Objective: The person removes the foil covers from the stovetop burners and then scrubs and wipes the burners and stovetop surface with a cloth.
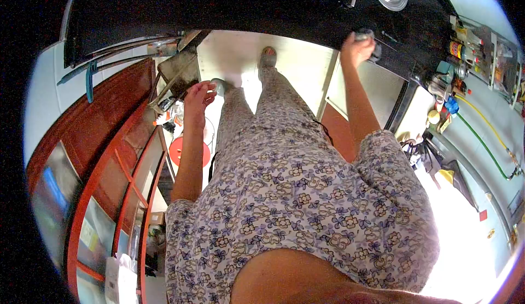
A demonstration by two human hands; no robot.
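At the front edge of the black table (219,3), my right hand (358,51) grips a grey cloth (363,33); I'd press evenly. In front of the table, my left hand (200,96) curls loosely, apparently empty.

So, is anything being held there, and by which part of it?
The right hand seems to hold a grey cloth-like thing by its near side; the left hand looks empty.

A person (306,183) extends 2 bare forearms (191,153), held well apart, the right hand (358,51) reaching farther forward and curled in a grip, the left hand (199,97) nearer the body, its fingers (208,87) loosely bent.
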